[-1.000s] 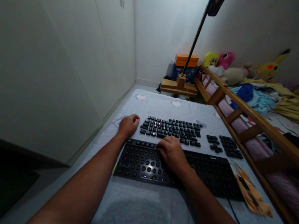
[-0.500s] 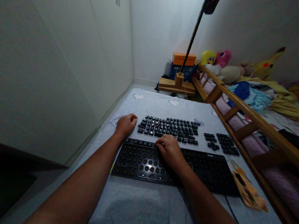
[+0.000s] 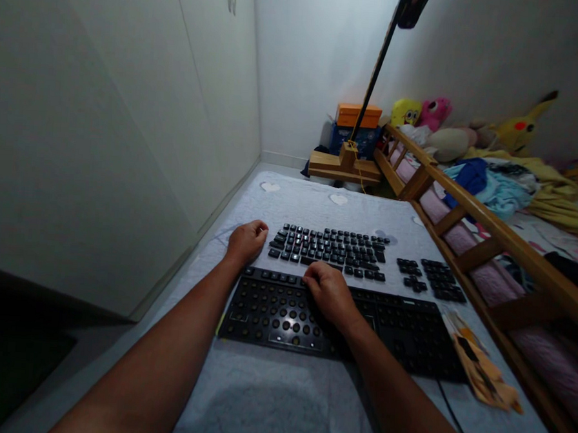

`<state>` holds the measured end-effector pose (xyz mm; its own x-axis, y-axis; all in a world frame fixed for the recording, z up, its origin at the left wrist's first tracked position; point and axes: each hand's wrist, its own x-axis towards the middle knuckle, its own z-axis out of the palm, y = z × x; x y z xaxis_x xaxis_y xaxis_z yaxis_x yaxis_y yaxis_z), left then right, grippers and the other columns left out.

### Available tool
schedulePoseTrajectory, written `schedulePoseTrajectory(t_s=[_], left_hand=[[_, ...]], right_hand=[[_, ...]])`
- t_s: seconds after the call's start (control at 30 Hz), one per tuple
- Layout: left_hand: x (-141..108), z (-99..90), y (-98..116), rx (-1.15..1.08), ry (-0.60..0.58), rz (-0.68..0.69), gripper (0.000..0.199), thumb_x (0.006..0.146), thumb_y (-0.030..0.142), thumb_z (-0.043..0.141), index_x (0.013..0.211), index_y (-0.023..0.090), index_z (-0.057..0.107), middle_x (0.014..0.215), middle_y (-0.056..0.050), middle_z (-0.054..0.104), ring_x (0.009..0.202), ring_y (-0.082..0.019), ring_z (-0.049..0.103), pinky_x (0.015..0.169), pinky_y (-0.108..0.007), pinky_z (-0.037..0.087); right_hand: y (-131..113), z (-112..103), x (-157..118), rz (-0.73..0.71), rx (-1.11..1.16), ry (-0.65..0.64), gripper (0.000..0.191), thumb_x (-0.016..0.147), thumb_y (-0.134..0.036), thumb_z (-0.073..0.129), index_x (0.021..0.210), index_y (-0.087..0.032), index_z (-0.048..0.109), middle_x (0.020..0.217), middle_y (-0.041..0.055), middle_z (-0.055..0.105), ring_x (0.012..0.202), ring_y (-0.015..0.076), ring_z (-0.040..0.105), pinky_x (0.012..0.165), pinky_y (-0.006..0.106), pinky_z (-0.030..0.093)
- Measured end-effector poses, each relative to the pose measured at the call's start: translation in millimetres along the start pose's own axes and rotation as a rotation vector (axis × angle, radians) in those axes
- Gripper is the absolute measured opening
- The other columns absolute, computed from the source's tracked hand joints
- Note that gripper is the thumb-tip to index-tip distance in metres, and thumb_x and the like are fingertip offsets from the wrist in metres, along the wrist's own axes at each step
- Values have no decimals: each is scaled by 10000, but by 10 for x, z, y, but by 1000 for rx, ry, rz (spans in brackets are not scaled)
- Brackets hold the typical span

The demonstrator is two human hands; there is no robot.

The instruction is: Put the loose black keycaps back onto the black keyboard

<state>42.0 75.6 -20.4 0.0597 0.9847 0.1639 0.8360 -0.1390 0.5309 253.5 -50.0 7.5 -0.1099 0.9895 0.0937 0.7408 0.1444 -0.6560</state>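
Observation:
A black keyboard (image 3: 274, 306) lies across the bed sheet, most of its key places bare, with a few keycaps (image 3: 272, 276) seated in its top row at the left. My right hand (image 3: 331, 295) rests over that row, thumb and fingers pinched at a keycap that they mostly hide. Beyond the keyboard, loose keycaps (image 3: 333, 246) are laid out in rows like a key layout. Left of these rows, my left hand (image 3: 247, 242) lies on the sheet with its fingers curled together; what is inside them, if anything, is hidden.
More loose keycaps (image 3: 441, 281) lie at the right. An orange cloth (image 3: 491, 376) with a dark slim tool on it sits beside the keyboard, near its cable (image 3: 453, 416). A wooden bed rail (image 3: 501, 244) bounds the right side, a white wardrobe (image 3: 142, 138) the left.
The whole view has shifted slightly, so everything sits a little further right. Both hands keep nearly the same pose and place.

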Motion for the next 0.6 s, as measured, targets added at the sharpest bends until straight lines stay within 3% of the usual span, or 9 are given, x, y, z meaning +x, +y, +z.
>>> schedulePoseTrajectory(t_s=[0.6], left_hand=[[11, 9, -4, -20, 5, -3, 254, 857, 320, 490, 933, 210, 706, 831, -39, 721, 771, -186, 635, 680, -273, 413]], right_hand=[[9, 47, -28, -58, -8, 36, 178, 835, -66, 577, 712, -194, 594, 763, 11, 617, 757, 157, 564, 719, 257, 397]])
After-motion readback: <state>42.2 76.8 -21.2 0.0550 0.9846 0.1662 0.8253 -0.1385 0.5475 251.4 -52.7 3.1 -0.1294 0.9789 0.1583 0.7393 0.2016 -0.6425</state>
